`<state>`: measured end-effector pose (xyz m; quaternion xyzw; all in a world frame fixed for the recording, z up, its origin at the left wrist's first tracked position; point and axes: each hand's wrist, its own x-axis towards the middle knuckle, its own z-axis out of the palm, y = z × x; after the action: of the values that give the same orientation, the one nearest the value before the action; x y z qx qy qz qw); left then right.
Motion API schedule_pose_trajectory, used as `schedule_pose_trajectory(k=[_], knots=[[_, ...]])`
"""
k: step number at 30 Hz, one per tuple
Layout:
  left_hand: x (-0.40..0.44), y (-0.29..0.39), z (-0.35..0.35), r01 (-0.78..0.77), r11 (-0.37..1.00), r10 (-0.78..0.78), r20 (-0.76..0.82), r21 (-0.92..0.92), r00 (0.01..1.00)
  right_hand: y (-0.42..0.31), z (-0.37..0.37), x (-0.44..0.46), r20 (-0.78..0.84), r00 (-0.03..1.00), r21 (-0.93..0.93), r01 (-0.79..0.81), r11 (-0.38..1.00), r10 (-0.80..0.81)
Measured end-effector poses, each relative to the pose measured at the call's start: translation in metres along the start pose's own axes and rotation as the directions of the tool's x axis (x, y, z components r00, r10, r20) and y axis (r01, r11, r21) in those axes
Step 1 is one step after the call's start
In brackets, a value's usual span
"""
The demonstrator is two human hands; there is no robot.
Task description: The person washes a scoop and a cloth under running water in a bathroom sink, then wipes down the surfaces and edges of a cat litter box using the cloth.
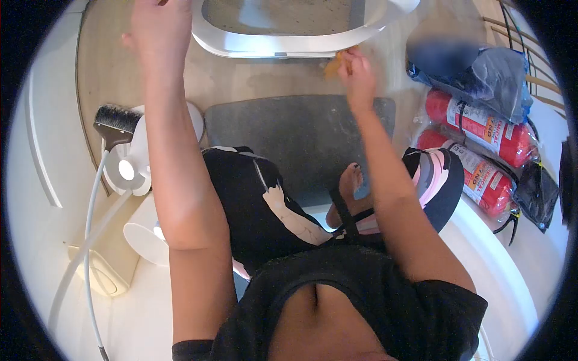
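Note:
My left hand [161,29] reaches to the top edge of the view, beside the left end of a white-rimmed tray [271,46]. Its fingers are mostly cut off by the frame, so what they do is hidden. Grey, grainy material lies inside the tray, which looks like a litter box. My right hand [359,81] is closed on a crumpled orange-yellow cloth or wipe [332,67], just below the tray's front rim. The cloth is partly covered by my fingers and appears low, near the wood-look floor [265,78].
A dark grey mat [283,138] lies before my legs. Left are a black-bristled brush [117,123], a white hose [90,240] and a cream bin [111,271]. Right are red wrapped fire extinguishers [500,135], a dark plastic bag [497,81] and a wire rack [530,45].

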<state>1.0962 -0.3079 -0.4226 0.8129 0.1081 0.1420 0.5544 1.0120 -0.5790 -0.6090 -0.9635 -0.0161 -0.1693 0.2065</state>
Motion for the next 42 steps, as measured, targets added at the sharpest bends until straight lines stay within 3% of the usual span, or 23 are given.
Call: schedule_pose_trajectory(k=[1,5,7,10,14,16,17,19,20,24,26,27,28,30,34,36,37,39,40,42], knots=[[0.0,0.001,0.0,-0.002,1.0,0.002,0.013,0.022,1.0,-0.008,0.004,-0.004,-0.066,0.995,0.098,0.085,0.992,-0.079],[0.01,-0.011,0.005,0.026,0.993,-0.021,-0.045,0.119,0.999,-0.034,0.019,-0.012,-0.034,0.989,0.145,0.148,0.978,-0.145],[0.006,-0.012,0.007,-0.053,0.997,0.051,-0.038,-0.06,0.998,-0.06,0.029,-0.01,0.087,0.974,0.292,0.178,0.94,-0.211],[0.003,-0.006,0.004,-0.019,0.998,0.02,0.008,-0.061,1.0,-0.084,0.029,0.0,0.205,0.94,0.466,0.149,0.872,-0.271],[0.005,-0.012,0.003,-0.048,0.994,0.047,-0.015,-0.098,0.999,-0.101,0.009,0.021,0.113,0.905,0.481,0.311,0.819,-0.41],[0.004,0.003,0.003,0.107,0.991,-0.103,-0.052,0.074,0.993,-0.096,0.011,0.039,0.069,0.99,0.093,0.118,0.989,-0.125],[0.003,0.003,0.003,0.106,0.992,-0.101,-0.058,0.075,0.993,-0.086,0.028,0.041,-0.002,0.995,0.02,0.097,0.995,-0.097],[0.001,-0.001,0.002,-0.01,0.994,0.01,0.006,-0.112,1.0,-0.094,0.045,0.033,0.074,0.989,0.009,0.129,0.992,-0.129],[0.004,-0.006,0.002,-0.012,0.994,0.012,0.001,-0.111,1.0,-0.1,0.054,0.031,0.158,0.975,-0.005,0.157,0.988,-0.154],[0.012,-0.018,0.002,-0.035,0.991,0.036,0.005,-0.132,0.999,-0.138,0.063,0.033,0.156,0.981,0.163,0.088,0.983,-0.114],[0.014,-0.016,0.003,-0.039,0.991,0.039,-0.001,-0.128,0.999,-0.134,0.067,0.029,0.14,0.964,0.286,0.178,0.942,-0.225],[0.01,-0.012,0.001,-0.037,0.99,0.042,0.034,-0.136,0.999,-0.113,0.059,0.025,0.099,0.925,0.202,0.341,0.918,-0.366],[0.009,-0.011,-0.002,-0.034,0.989,0.044,0.069,-0.143,0.997,-0.095,0.049,0.025,0.096,0.926,0.204,0.341,0.918,-0.366],[0.012,-0.021,-0.002,-0.033,0.985,0.042,0.049,-0.168,0.998,-0.077,0.032,0.03,0.138,0.975,-0.013,0.176,0.984,-0.173],[0.015,-0.03,0.001,-0.041,0.957,0.057,0.047,-0.287,0.997,-0.107,0.048,0.024,0.143,0.985,0.077,0.09,0.993,-0.101],[0.013,-0.025,0.0,-0.043,0.964,0.06,0.057,-0.264,0.997,-0.127,0.076,0.014,-0.056,0.942,0.32,0.33,0.888,-0.329],[0.013,-0.025,-0.001,-0.038,0.968,0.058,0.073,-0.249,0.996,-0.139,0.078,0.016,-0.061,0.941,0.32,0.333,0.887,-0.332],[0.015,-0.029,-0.002,-0.038,0.975,0.051,0.052,-0.219,0.997,-0.161,0.078,0.015,-0.052,0.698,0.194,0.708,0.679,-0.714],[0.015,-0.032,-0.001,-0.036,0.981,0.043,0.031,-0.191,0.999,-0.17,0.077,0.02,-0.044,0.702,0.191,0.704,0.684,-0.711],[0.015,-0.037,-0.001,-0.032,0.974,0.041,0.039,-0.223,0.998,-0.176,0.075,0.026,0.175,0.773,0.086,0.605,0.791,-0.61]])
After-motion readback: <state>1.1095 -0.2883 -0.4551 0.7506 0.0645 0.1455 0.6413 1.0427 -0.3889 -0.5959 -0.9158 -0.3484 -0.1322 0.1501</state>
